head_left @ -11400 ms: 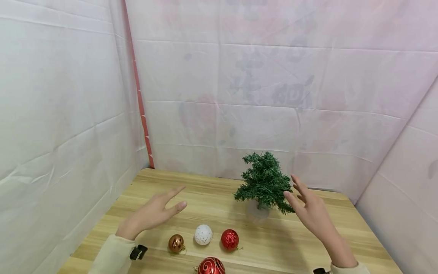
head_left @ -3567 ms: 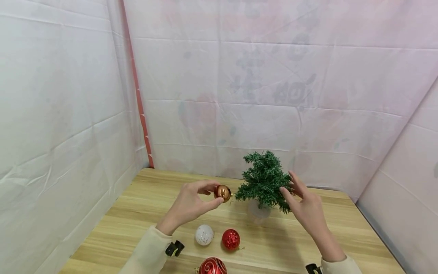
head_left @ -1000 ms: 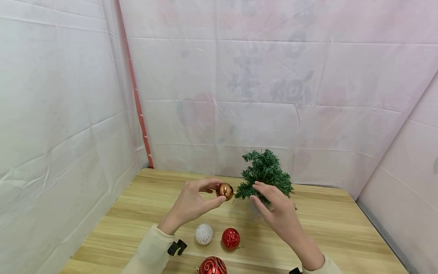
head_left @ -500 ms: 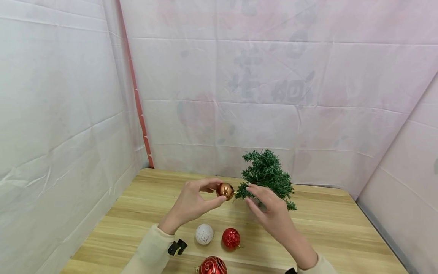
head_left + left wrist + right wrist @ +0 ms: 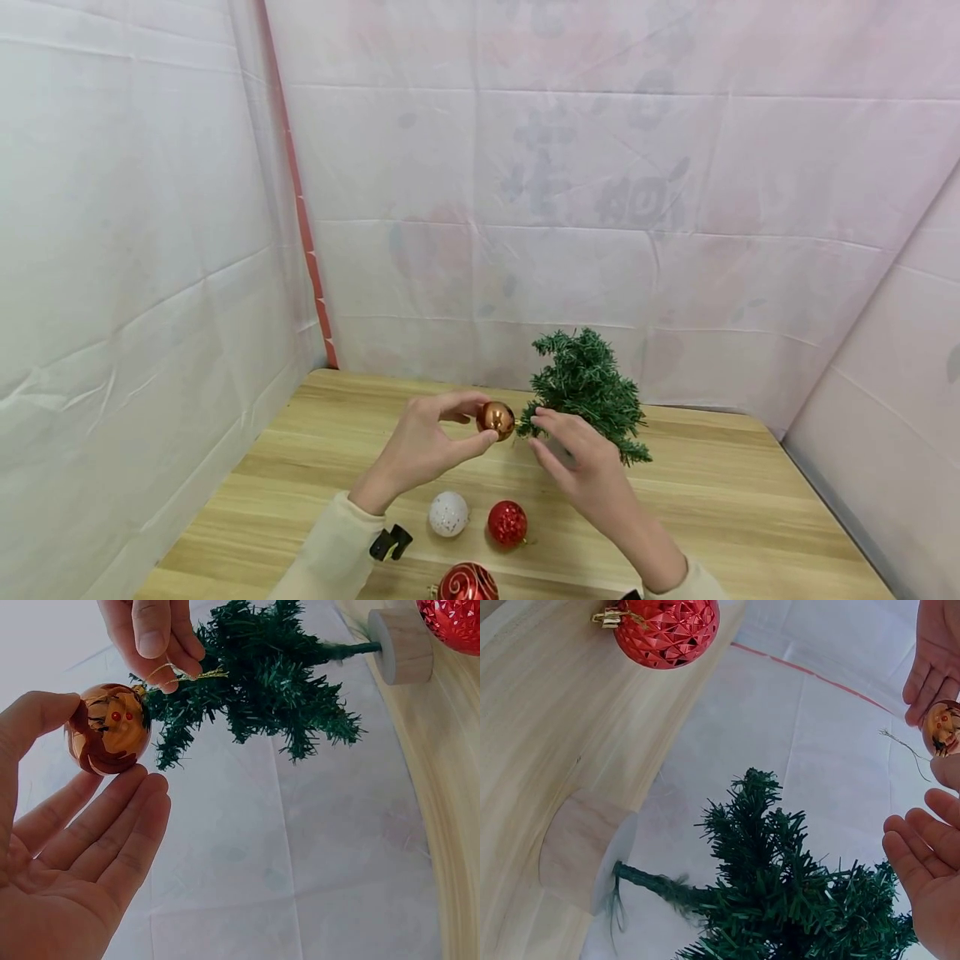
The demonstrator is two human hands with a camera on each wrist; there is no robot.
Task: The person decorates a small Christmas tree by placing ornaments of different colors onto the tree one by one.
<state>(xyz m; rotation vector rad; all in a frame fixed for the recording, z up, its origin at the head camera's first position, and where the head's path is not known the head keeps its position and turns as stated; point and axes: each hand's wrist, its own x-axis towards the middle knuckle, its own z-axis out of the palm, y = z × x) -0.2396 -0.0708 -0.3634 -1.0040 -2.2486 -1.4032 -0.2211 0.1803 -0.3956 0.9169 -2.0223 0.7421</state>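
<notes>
My left hand [image 5: 427, 442] pinches a shiny copper-gold Christmas bauble [image 5: 496, 421] between thumb and fingers, above the table. A thin gold hanging string [image 5: 211, 673] trails from its cap toward the tree. My right hand [image 5: 588, 471] is beside the cap, thumb and fingers apart; in the left wrist view its fingertips overlap the string. Behind that hand stands a small green artificial Christmas tree [image 5: 585, 379] on a round wooden base [image 5: 401, 646]. In the right wrist view, my right hand [image 5: 934, 881] shows relaxed fingers close to the branches.
On the wooden table [image 5: 315, 450] lie a white speckled bauble [image 5: 448, 514], a red textured bauble [image 5: 507, 524] and a larger red one with gold swirls [image 5: 467, 583], cut off by the lower edge. Pale cloth walls [image 5: 405, 275] surround the table.
The copper-gold bauble was lifted from the table by my left hand earlier. My right hand has moved left from the tree's right side to the bauble's cap and string.
</notes>
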